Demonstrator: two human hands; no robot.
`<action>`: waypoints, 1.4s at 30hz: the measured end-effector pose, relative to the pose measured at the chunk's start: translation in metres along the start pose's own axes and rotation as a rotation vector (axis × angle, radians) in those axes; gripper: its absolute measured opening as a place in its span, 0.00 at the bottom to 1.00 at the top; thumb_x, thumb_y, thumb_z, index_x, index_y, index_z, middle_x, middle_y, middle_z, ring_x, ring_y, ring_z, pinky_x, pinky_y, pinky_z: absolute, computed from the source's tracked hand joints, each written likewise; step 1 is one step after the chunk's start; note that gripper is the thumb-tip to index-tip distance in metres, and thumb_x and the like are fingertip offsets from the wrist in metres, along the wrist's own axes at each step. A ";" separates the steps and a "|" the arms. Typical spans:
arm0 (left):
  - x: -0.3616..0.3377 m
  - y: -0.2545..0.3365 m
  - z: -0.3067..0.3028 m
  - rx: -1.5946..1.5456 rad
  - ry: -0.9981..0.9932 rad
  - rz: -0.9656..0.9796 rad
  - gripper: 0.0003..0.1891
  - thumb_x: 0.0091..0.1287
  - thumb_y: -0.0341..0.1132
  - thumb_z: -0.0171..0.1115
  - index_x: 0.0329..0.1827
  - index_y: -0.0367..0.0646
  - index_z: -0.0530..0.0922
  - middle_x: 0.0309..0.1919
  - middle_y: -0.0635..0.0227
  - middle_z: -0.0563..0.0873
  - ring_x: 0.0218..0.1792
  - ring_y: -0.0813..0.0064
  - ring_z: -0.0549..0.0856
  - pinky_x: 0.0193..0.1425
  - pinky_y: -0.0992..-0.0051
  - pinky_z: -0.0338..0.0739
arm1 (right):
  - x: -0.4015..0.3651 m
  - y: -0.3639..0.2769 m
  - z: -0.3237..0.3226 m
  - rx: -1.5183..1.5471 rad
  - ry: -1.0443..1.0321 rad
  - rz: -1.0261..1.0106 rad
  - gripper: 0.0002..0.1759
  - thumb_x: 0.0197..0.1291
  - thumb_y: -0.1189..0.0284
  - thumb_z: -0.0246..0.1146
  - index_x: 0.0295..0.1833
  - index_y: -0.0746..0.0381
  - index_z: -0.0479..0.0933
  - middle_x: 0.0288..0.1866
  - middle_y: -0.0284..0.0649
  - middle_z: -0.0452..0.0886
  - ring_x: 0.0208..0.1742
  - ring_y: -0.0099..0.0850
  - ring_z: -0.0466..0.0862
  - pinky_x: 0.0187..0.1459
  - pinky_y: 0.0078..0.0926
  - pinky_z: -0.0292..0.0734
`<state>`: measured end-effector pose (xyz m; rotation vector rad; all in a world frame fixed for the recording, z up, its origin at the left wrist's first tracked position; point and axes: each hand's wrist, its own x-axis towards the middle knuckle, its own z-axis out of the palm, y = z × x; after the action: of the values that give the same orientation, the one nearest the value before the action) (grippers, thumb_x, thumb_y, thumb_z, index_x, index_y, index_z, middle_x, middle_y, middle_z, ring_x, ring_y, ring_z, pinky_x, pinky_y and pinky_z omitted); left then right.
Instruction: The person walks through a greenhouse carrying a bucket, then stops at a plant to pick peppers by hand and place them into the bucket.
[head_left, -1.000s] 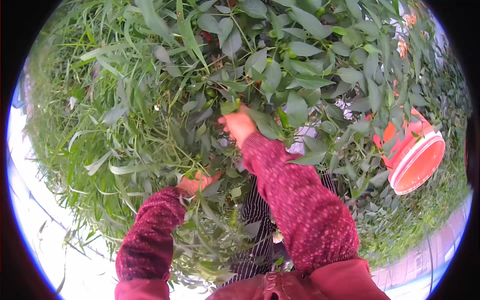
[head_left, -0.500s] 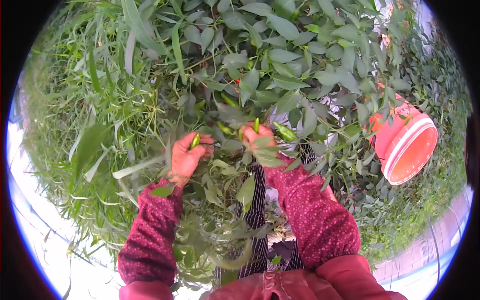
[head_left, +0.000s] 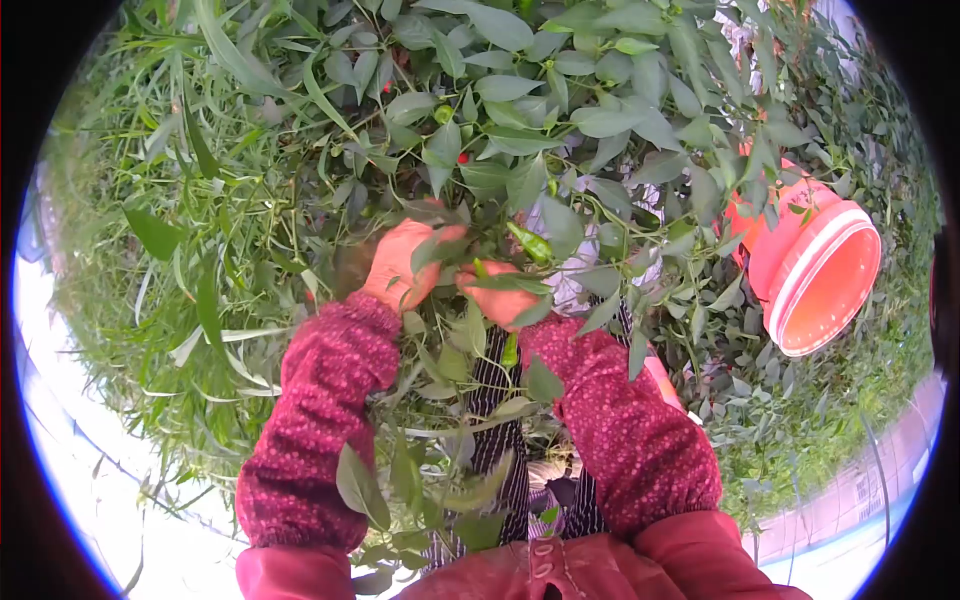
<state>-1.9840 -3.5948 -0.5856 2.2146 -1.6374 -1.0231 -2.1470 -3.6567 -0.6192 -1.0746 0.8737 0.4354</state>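
My left hand (head_left: 402, 268) reaches into the pepper plant, back turned up. Leaves cover its fingertips, so whatever it may hold is hidden. Close beside it on the right, my right hand (head_left: 500, 298) is closed, with the tip of a green chili pepper (head_left: 480, 268) poking out between its fingers. A leaf lies across that hand. Just above the right hand hangs a larger green chili pepper (head_left: 529, 242). Below it, another green chili (head_left: 510, 351) shows among the leaves, in front of the striped trousers.
On the right, a red bucket (head_left: 797, 250) lies tilted in the foliage, its white-rimmed mouth facing me. Long grassy leaves (head_left: 215, 250) crowd the left side. Small red peppers (head_left: 463, 158) show deeper among the leaves. Leafy stems hang before my legs.
My left hand has moved up and right, toward the right hand; the green chili seen in it earlier is out of sight. My right hand has shifted slightly left and down.
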 end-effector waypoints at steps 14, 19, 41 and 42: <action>-0.060 0.048 -0.007 0.015 -0.261 -0.256 0.13 0.49 0.31 0.62 0.36 0.40 0.71 0.32 0.57 0.78 0.34 0.54 0.79 0.38 0.62 0.74 | -0.025 0.003 -0.011 -0.243 -0.336 -0.008 0.20 0.62 0.59 0.54 0.55 0.58 0.73 0.43 0.37 0.79 0.42 0.28 0.76 0.45 0.29 0.71; -0.062 0.053 -0.016 -0.079 -0.306 -0.266 0.16 0.49 0.29 0.61 0.43 0.40 0.74 0.38 0.57 0.79 0.38 0.53 0.80 0.40 0.64 0.76 | -0.027 0.017 -0.005 -0.141 -0.289 -0.010 0.19 0.57 0.65 0.54 0.55 0.53 0.73 0.48 0.43 0.78 0.47 0.34 0.78 0.48 0.31 0.72; -0.062 0.023 -0.033 -0.196 -0.074 -0.490 0.19 0.48 0.29 0.63 0.46 0.41 0.75 0.40 0.61 0.80 0.38 0.66 0.81 0.36 0.71 0.76 | 0.044 0.067 0.031 -1.924 0.032 -0.886 0.19 0.59 0.62 0.54 0.54 0.59 0.71 0.49 0.40 0.76 0.48 0.33 0.75 0.49 0.32 0.69; -0.058 0.023 -0.039 -0.216 -0.063 -0.578 0.18 0.50 0.30 0.62 0.47 0.41 0.75 0.39 0.63 0.81 0.39 0.70 0.81 0.36 0.71 0.76 | 0.047 0.089 0.038 -2.737 0.329 -1.381 0.19 0.60 0.63 0.53 0.52 0.61 0.72 0.47 0.41 0.76 0.48 0.31 0.74 0.50 0.31 0.68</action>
<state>-1.9853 -3.5595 -0.5211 2.5725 -0.8512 -1.3338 -2.1647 -3.5885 -0.6999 2.2555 0.7836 0.0697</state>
